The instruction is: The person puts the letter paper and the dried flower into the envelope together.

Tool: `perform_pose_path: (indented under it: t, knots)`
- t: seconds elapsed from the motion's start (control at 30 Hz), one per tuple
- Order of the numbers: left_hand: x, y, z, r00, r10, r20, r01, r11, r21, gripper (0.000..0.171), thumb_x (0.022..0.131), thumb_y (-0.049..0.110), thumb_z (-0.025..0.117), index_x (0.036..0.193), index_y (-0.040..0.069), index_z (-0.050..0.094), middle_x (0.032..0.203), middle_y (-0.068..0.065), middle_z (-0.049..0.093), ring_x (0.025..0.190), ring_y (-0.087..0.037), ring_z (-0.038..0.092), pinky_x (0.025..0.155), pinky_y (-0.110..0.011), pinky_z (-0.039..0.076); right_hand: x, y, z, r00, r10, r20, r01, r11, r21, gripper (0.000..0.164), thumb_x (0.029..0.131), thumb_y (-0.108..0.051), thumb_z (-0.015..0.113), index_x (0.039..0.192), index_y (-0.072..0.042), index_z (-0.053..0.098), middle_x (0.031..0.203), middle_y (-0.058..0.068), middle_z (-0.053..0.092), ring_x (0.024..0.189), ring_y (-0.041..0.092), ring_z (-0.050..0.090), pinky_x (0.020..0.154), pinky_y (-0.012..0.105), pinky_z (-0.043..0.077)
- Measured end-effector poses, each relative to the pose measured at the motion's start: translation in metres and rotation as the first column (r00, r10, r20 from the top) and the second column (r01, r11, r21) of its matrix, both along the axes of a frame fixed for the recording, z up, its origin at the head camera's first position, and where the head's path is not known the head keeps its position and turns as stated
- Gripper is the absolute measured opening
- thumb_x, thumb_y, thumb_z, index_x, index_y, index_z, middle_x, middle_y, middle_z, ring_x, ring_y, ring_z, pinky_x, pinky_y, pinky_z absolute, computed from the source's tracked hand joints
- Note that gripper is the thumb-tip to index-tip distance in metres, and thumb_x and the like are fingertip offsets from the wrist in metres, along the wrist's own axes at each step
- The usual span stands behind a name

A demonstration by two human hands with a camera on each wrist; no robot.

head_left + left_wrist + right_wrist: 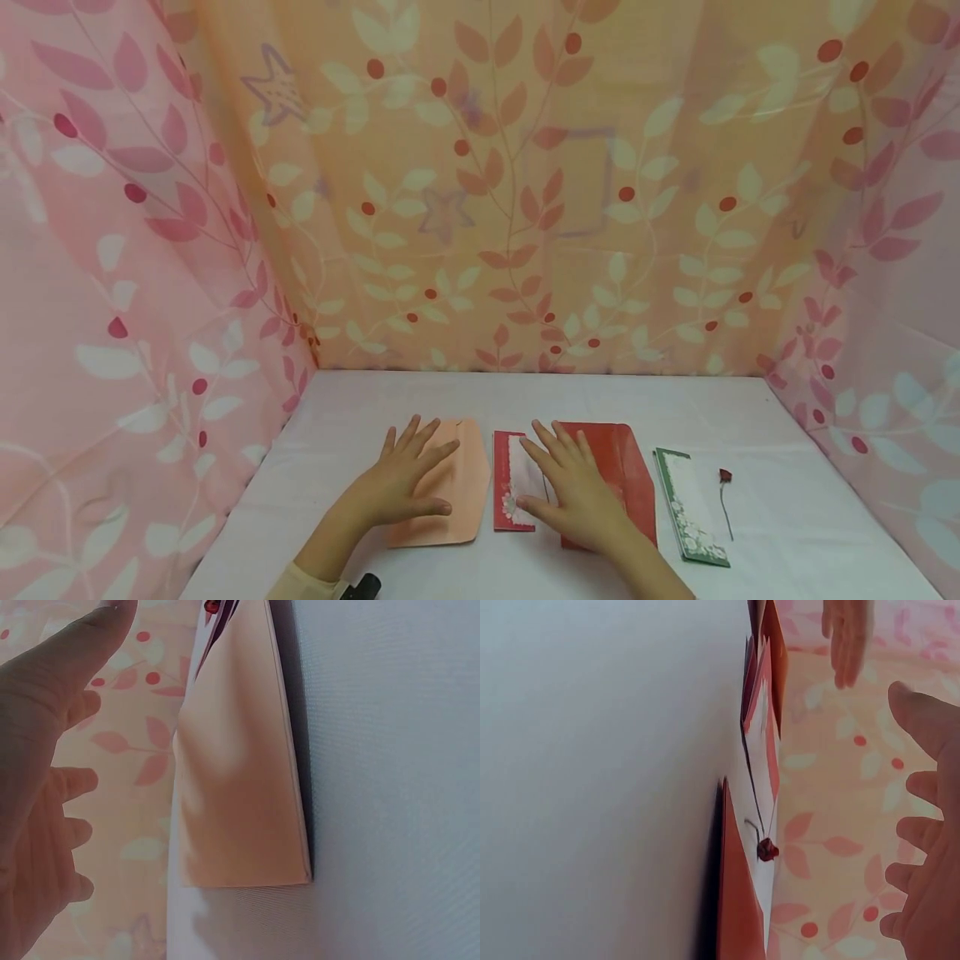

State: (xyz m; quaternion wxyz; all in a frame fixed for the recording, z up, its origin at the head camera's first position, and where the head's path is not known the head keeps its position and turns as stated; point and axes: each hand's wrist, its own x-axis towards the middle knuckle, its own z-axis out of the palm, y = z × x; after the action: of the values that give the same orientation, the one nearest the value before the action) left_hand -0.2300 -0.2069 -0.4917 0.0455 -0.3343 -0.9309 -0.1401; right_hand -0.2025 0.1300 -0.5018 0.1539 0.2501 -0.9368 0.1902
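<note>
My left hand (405, 479), fingers spread, is over the peach envelope (470, 500); the left wrist view shows a gap between that hand and the envelope. My right hand (577, 496), also spread, hovers over the left part of the red envelope (626, 454). Between the envelopes lies a red-bordered card (513, 521) with a white flower print, partly hidden by the right hand. Beside it, a small dark red artificial rose (766, 850) on a thin stem shows in the right wrist view. Neither hand holds anything.
To the right lie a green-bordered card (701, 542) with white flowers and a second small red rose (725, 477) on a stem. White cloth (420, 392) covers the table. Leaf-patterned curtains (510, 208) stand behind and at both sides. A black object (363, 586) is by the left wrist.
</note>
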Motion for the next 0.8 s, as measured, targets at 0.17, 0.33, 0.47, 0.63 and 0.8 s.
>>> perform_pose_path:
  t: [0.17, 0.33, 0.47, 0.63, 0.8]
  knots:
    - [0.000, 0.000, -0.002, 1.000, 0.008, -0.003, -0.008, 1.000, -0.016, 0.093, 0.083, 0.071, 0.068, 0.160, 0.028, 0.036, 0.171, -0.012, 0.014, 0.157, -0.045, 0.001, 0.115, -0.077, 0.007, -0.002, -0.013, 0.000, 0.998, -0.014, 0.057, 0.012, 1.000, 0.027, 0.088, 0.085, -0.066, 0.071, 0.159, -0.040, 0.033, 0.171, -0.011, 0.020, 0.159, 0.024, 0.014, 0.125, 0.060, 0.002]
    - [-0.001, 0.001, -0.002, 1.000, 0.006, 0.026, -0.005, 1.000, -0.006, 0.092, 0.083, 0.070, 0.069, 0.160, 0.031, 0.035, 0.171, -0.014, 0.015, 0.157, -0.045, 0.002, 0.115, -0.078, 0.007, -0.004, -0.023, -0.001, 0.999, 0.023, 0.046, -0.024, 1.000, 0.015, 0.085, 0.087, -0.058, 0.074, 0.159, -0.035, 0.036, 0.170, -0.011, 0.019, 0.158, 0.026, 0.016, 0.123, 0.065, 0.009]
    - [-0.002, 0.000, -0.005, 0.999, 0.012, 0.049, -0.011, 1.000, -0.016, 0.091, 0.084, 0.072, 0.067, 0.160, 0.034, 0.034, 0.171, -0.015, 0.015, 0.157, -0.045, 0.001, 0.115, -0.078, 0.007, -0.007, -0.030, -0.004, 0.997, 0.046, 0.061, -0.046, 0.999, 0.009, 0.083, 0.089, -0.057, 0.072, 0.159, -0.031, 0.038, 0.170, -0.011, 0.020, 0.158, 0.026, 0.017, 0.122, 0.067, 0.011]
    - [-0.004, -0.002, -0.009, 0.997, 0.015, 0.078, -0.014, 1.000, -0.011, 0.090, 0.084, 0.072, 0.067, 0.159, 0.032, 0.036, 0.170, -0.019, 0.016, 0.156, -0.046, 0.002, 0.115, -0.078, 0.005, -0.010, -0.040, -0.008, 0.995, 0.085, 0.061, -0.084, 0.996, -0.024, 0.076, 0.090, -0.053, 0.073, 0.155, -0.024, 0.046, 0.167, 0.000, 0.033, 0.155, 0.033, 0.026, 0.121, 0.068, 0.014]
    - [-0.003, -0.001, -0.009, 0.994, 0.026, 0.107, -0.024, 1.000, -0.017, 0.090, 0.085, 0.073, 0.065, 0.160, 0.034, 0.034, 0.171, -0.017, 0.015, 0.157, -0.043, -0.001, 0.116, -0.076, 0.004, -0.011, -0.049, -0.008, 0.993, 0.108, 0.053, -0.104, 0.992, -0.064, 0.069, 0.090, -0.047, 0.075, 0.150, -0.019, 0.053, 0.162, 0.008, 0.041, 0.153, 0.036, 0.029, 0.120, 0.068, 0.016]
